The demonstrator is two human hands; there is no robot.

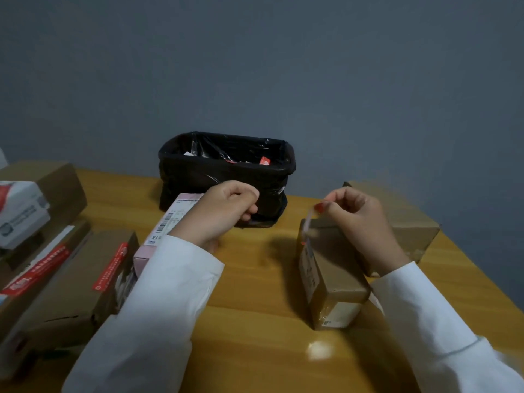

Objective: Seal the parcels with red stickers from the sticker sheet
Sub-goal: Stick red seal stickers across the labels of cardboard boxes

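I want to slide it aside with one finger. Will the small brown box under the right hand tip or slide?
The small brown box lies on its long side, so it probably slides rather than tips. The glossy table should let it glide. It looks light; the right hand pinches a strip above it.

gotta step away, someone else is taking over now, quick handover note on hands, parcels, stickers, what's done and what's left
Right hand: pinches a red sticker strip above the small brown parcel.
Left hand: curled, appears to hold nothing, in front of the black-lined bin.
Done: brown parcels at left carry red stickers.
Left: stick this strip on; pink parcel and brown box at right show no red sticker. Sticker sheet not seen.
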